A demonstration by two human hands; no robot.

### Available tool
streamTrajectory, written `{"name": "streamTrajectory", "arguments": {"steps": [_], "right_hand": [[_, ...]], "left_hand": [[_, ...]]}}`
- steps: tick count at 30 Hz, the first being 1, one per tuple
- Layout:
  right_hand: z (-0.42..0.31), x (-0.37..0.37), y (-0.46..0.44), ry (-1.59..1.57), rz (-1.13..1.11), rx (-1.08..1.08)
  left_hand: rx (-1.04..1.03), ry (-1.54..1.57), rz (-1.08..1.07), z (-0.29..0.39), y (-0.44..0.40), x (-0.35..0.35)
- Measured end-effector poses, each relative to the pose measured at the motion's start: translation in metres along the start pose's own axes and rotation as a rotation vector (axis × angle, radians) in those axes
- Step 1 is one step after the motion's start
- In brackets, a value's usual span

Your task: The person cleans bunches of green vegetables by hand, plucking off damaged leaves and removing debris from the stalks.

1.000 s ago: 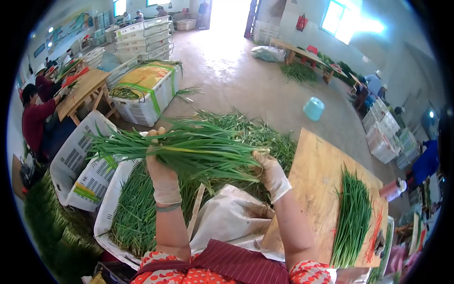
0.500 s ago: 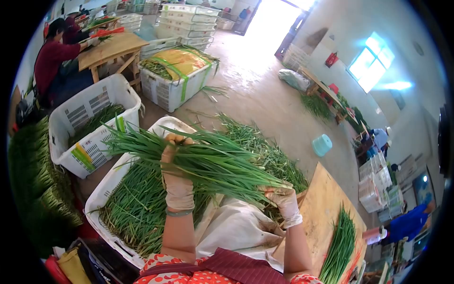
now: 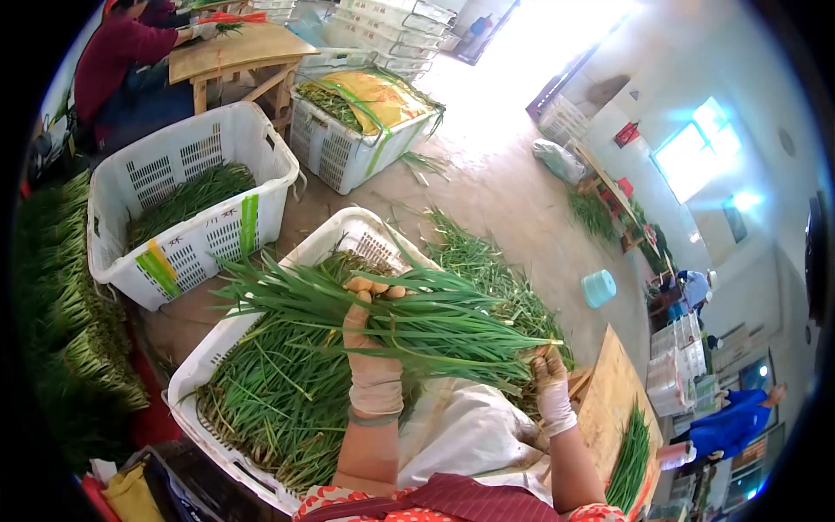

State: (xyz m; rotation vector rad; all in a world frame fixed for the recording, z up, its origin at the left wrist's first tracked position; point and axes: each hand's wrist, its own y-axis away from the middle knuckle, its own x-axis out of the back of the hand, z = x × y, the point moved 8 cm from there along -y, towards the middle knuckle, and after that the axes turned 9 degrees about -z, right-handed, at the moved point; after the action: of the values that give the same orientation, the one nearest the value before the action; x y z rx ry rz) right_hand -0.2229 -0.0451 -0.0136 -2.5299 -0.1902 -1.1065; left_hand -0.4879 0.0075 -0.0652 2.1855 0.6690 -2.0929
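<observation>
Gloved left hand (image 3: 357, 324) and right hand (image 3: 551, 383) grip a long green leafy bundle (image 3: 452, 324) mid-frame. Dull brown floor (image 3: 522, 217) behind, blinding white doorway (image 3: 544, 39) up top.

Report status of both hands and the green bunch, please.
Left hand and right hand both holding green bunch. Bunch aloft, partly above nearest crate. No obstruction visible.

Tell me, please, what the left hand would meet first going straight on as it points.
Past the held greens, the left hand would probably meet the crate's far rim, though depth is unclear.
</observation>
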Motion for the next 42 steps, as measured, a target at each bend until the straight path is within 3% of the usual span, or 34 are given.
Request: {"name": "streamTrajectory", "arguments": {"steps": [2, 4, 5, 7, 8, 10, 11, 13, 15, 17, 21, 23, 24, 26, 27, 29, 30, 32, 34, 36, 37, 42], "right_hand": [[-0.014, -0.015, -0.003, -1.014, 0.165, -0.486], [-0.004, -0.016, -0.007, -1.048, 0.106, -0.418], [-0.011, -0.016, -0.012, -0.864, 0.002, -0.326], [-0.009, -0.020, -0.007, -0.882, 0.228, -0.554], [-0.004, -0.018, -0.005, -0.884, 0.234, -0.554], [0.007, -0.004, -0.004, -0.872, 0.063, -0.400], [0.029, 0.015, 0.009, -0.838, 0.158, -0.508], [0.020, 0.050, 0.013, -0.749, 0.419, -0.517], [0.008, 0.098, 0.008, -0.754, 0.676, -0.389], [0.019, 0.141, 0.013, -0.876, 0.638, -0.175], [0.072, 0.215, 0.046, -0.898, 0.816, -0.069], [0.141, 0.248, 0.071, 0.025, 0.664, -0.415], [0.192, 0.260, 0.095, 0.033, 0.643, -0.551], [0.228, 0.255, 0.120, 0.807, 0.616, -0.457], [0.240, 0.236, 0.116, 0.450, 0.473, -0.473], [0.141, 0.145, 0.074, -0.182, 0.071, -0.884], [0.129, 0.117, 0.062, -0.390, 0.007, -0.633], [0.095, 0.070, 0.050, -1.151, -0.062, -0.434], [0.060, 0.077, 0.044, -1.425, 0.087, -0.381], [0.056, 0.110, 0.052, -1.310, 0.246, -0.335], [0.059, 0.123, 0.058, -1.263, 0.264, -0.340], [0.083, 0.191, 0.073, -1.048, 0.458, -0.177]], "left_hand": [[-0.012, 0.027, -0.011, 0.005, -0.003, 0.015], [-0.043, 0.113, -0.010, 0.010, -0.005, 0.026], [-0.052, 0.071, 0.037, 0.015, -0.004, 0.036], [-0.056, 0.068, 0.080, 0.021, -0.003, 0.046], [-0.062, 0.066, 0.123, 0.024, -0.003, 0.052], [-0.058, 0.061, 0.138, 0.028, -0.005, 0.062], [-0.072, 0.098, 0.127, 0.030, -0.007, 0.063], [-0.095, 0.104, 0.107, 0.034, -0.008, 0.063], [-0.098, 0.119, 0.077, 0.034, -0.010, 0.060], [-0.111, 0.127, 0.019, 0.032, -0.009, 0.053], [-0.098, 0.098, -0.018, 0.023, -0.009, 0.050], [-0.073, 0.073, -0.037, 0.015, -0.008, 0.045], [-0.066, 0.056, -0.052, 0.012, -0.008, 0.041], [-0.006, 0.023, -0.063, -0.001, -0.005, 0.029], [0.002, 0.008, -0.075, -0.008, -0.005, 0.017], [0.057, 0.015, -0.138, -0.032, -0.007, -0.010], [0.082, 0.009, -0.149, -0.047, -0.007, -0.022], [0.154, 0.067, -0.169, -0.081, -0.001, -0.045], [0.214, 0.051, -0.220, -0.102, 0.002, -0.060], [0.358, -0.074, -0.245, -0.122, 0.004, -0.063], [0.344, -0.135, -0.385, -0.133, 0.010, -0.099], [0.658, -0.575, -0.401, -0.180, 0.031, -0.110]]}}
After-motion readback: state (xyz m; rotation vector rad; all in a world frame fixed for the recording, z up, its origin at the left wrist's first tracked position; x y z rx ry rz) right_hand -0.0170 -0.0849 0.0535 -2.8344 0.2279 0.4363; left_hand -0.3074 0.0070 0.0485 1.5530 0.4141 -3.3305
